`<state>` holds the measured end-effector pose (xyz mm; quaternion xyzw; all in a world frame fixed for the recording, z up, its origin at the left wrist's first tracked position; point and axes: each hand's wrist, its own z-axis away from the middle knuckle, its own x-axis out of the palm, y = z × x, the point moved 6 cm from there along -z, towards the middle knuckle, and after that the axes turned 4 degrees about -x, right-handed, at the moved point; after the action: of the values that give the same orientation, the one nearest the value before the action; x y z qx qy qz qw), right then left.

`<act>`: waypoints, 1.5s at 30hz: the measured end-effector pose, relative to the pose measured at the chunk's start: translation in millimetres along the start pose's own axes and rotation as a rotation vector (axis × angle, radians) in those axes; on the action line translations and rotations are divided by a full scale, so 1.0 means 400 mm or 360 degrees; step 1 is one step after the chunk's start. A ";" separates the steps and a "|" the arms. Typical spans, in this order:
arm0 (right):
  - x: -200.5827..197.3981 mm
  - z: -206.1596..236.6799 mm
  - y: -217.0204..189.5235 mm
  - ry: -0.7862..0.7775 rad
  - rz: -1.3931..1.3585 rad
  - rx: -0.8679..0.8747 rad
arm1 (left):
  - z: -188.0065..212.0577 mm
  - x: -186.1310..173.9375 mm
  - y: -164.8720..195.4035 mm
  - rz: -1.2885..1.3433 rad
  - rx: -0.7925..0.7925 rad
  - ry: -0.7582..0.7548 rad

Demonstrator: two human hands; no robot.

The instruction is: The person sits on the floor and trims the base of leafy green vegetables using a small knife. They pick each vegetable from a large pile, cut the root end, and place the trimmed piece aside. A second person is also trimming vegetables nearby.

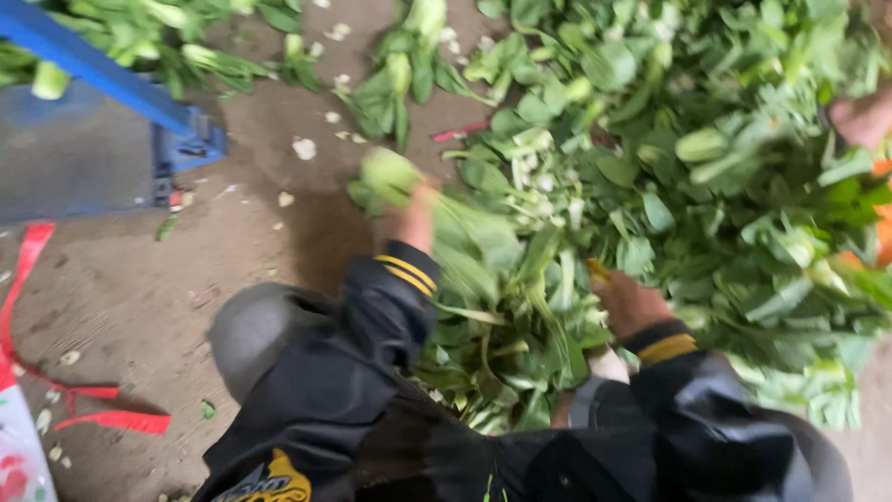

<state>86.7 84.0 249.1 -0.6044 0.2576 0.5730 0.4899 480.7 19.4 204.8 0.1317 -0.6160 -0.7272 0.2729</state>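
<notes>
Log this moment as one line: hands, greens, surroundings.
left hand: grips blurred bunch of greens | right hand: in pile of leafy greens | floor: red straps, blue frame

Green leafy vegetables (650, 186) with pale stems; black sleeves (390, 307) banded yellow at cuffs; blue frame (102, 70); red strap (23, 270) (bright against brown floor (139, 297)); white scraps (304, 148).
</notes>
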 end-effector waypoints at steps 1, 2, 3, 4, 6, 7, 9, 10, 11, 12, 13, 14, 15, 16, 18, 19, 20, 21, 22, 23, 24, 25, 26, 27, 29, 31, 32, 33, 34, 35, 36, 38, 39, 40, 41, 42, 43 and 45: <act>-0.034 -0.011 -0.022 0.0192 0.0203 -0.0216 | 0.028 0.044 -0.068 -0.0181 -0.0130 -0.0154; -0.053 -0.009 0.022 0.0213 -0.0225 0.0248 | 0.070 0.089 -0.144 -0.0118 -0.0286 -0.0361; -0.065 0.012 0.062 0.0206 -0.0661 0.0709 | 0.149 0.146 -0.236 -0.0024 -0.0500 -0.0627; -0.096 0.014 0.058 0.0368 -0.0822 0.0714 | 0.240 0.180 -0.330 0.0053 -0.0755 -0.0879; -0.143 0.015 0.037 0.0564 -0.1043 0.0671 | 0.463 0.220 -0.502 0.0203 -0.1276 -0.1257; -0.167 0.013 0.028 0.0606 -0.1099 0.0618 | 0.577 0.229 -0.562 0.0258 -0.1542 -0.1412; -0.201 0.009 0.014 0.0661 -0.1171 0.0584 | 0.665 0.252 -0.580 0.0415 -0.1757 -0.1428; -0.214 0.009 0.012 0.0674 -0.1194 0.0603 | 0.643 0.259 -0.535 0.0520 -0.1784 -0.1383; -0.223 0.009 0.012 0.0685 -0.1220 0.0626 | 0.567 0.269 -0.449 0.0627 -0.1704 -0.1282; -0.230 0.011 0.009 0.0682 -0.1208 0.0615 | 0.417 0.275 -0.319 0.0804 -0.1446 -0.1098; -0.236 0.012 0.008 0.0687 -0.1196 0.0605 | 0.249 0.264 -0.162 0.0955 -0.1193 -0.0948; -0.242 0.015 0.009 0.0693 -0.1182 0.0602 | 0.080 0.236 0.002 0.1086 -0.0901 -0.0820; -0.243 0.018 0.006 0.0674 -0.1221 0.0575 | -0.121 0.180 0.180 0.1267 -0.0599 -0.0723; -0.243 0.022 0.004 0.0653 -0.1264 0.0558 | -0.280 0.118 0.330 0.1442 -0.0385 -0.0664; -0.244 0.034 0.001 0.0617 -0.1269 0.0552 | -0.529 -0.035 0.557 0.1638 -0.0192 -0.0506; -0.245 0.038 -0.002 0.0591 -0.1226 0.0552 | -0.601 -0.105 0.625 0.1635 -0.0161 -0.0460; -0.244 0.045 -0.005 0.0567 -0.1187 0.0556 | -0.618 -0.152 0.635 0.1554 -0.0132 -0.0397; -0.252 0.048 -0.008 0.0597 -0.1232 0.0497 | -0.623 -0.189 0.643 0.1442 -0.0108 -0.0346; -0.256 0.053 -0.012 0.0617 -0.1287 0.0449 | -0.626 -0.222 0.657 0.1317 -0.0086 -0.0313; -0.258 0.061 -0.017 0.0634 -0.1342 0.0412 | -0.622 -0.238 0.638 0.1208 -0.0083 -0.0271; -0.266 0.070 -0.021 0.0680 -0.1368 0.0343 | -0.597 -0.243 0.614 0.1065 -0.0042 -0.0238; -0.279 0.079 -0.020 0.0724 -0.1386 0.0271 | -0.569 -0.224 0.564 0.0901 0.0004 -0.0199; -0.293 0.090 -0.019 0.0767 -0.1402 0.0199 | -0.542 -0.197 0.511 0.0704 0.0060 -0.0167; -0.306 0.105 -0.006 0.0824 -0.1422 0.0221 | -0.506 -0.159 0.434 0.0450 0.0106 -0.0113; -0.335 0.141 0.024 0.0933 -0.1455 0.0274 | -0.434 -0.076 0.267 -0.0082 0.0173 0.0001; -0.374 0.183 0.055 0.1069 -0.1609 0.0159 | -0.360 0.021 0.087 -0.0468 0.0177 0.0032; -0.393 0.222 0.074 0.1162 -0.1623 0.0165 | -0.318 0.071 -0.003 -0.0600 0.0160 0.0006; -0.411 0.263 0.096 0.1256 -0.1635 0.0169 | -0.277 0.131 -0.084 -0.0687 0.0153 -0.0056; -0.418 0.304 0.117 0.1386 -0.1679 0.0216 | -0.237 0.184 -0.155 -0.0782 0.0147 -0.0134; -0.424 0.345 0.139 0.1518 -0.1718 0.0261 | -0.198 0.242 -0.217 -0.0816 0.0133 -0.0228; -0.423 0.385 0.156 0.1635 -0.1762 0.0319 | -0.161 0.296 -0.267 -0.0842 0.0128 -0.0327; -0.416 0.462 0.181 0.1798 -0.1761 0.0444 | -0.078 0.394 -0.357 -0.0847 0.0056 -0.0555; -0.410 0.500 0.184 0.1839 -0.1720 0.0513 | -0.031 0.449 -0.409 -0.0793 -0.0072 -0.0726; -0.403 0.529 0.181 0.1853 -0.1673 0.0551 | 0.013 0.487 -0.458 -0.0743 -0.0198 -0.0869; -0.401 0.547 0.183 0.1887 -0.1657 0.0538 | 0.052 0.522 -0.501 -0.0692 -0.0321 -0.0988; -0.402 0.564 0.184 0.1922 -0.1640 0.0524 | 0.092 0.559 -0.532 -0.0815 -0.0242 -0.1135; -0.402 0.579 0.183 0.1980 -0.1642 0.0469 | 0.136 0.592 -0.561 -0.0930 -0.0160 -0.1275; -0.417 0.637 0.186 0.2109 -0.1656 0.0485 | 0.214 0.651 -0.597 -0.1273 0.0043 -0.1442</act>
<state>-125.6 239.4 419.7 -0.7835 0.2549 -0.2372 0.5147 167.1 -33.5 29.2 0.0338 -0.5828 -0.7492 -0.3129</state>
